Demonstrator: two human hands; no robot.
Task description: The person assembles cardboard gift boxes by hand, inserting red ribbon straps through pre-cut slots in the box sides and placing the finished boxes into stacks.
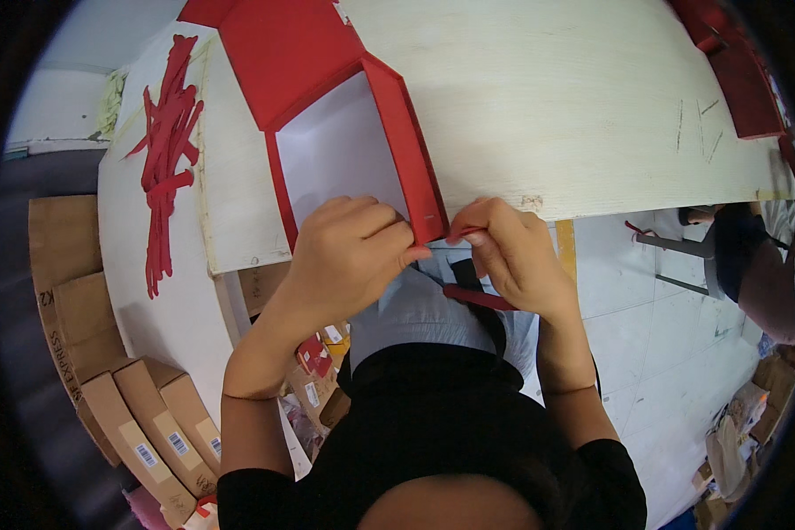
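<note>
An open red box (409,146) with a white inside lies at the table's near edge, its lid folded back on the far side. My left hand (344,256) is closed over the box's near wall, fingers curled inside and thumb pointing right. Just beyond the near right corner, my right hand (517,256) pinches a narrow red ribbon between thumb and fingers. Below that hand hangs a length of red ribbon (477,297), over my lap. Whether the ribbon is joined to the box is hidden by my fingers.
A bundle of red ribbons (168,168) lies on the white table (574,106) at left. More red boxes (744,88) stand at the far right. Cardboard boxes (150,433) are stacked at lower left. Another person (764,274) is at the right, beside a stool (680,247).
</note>
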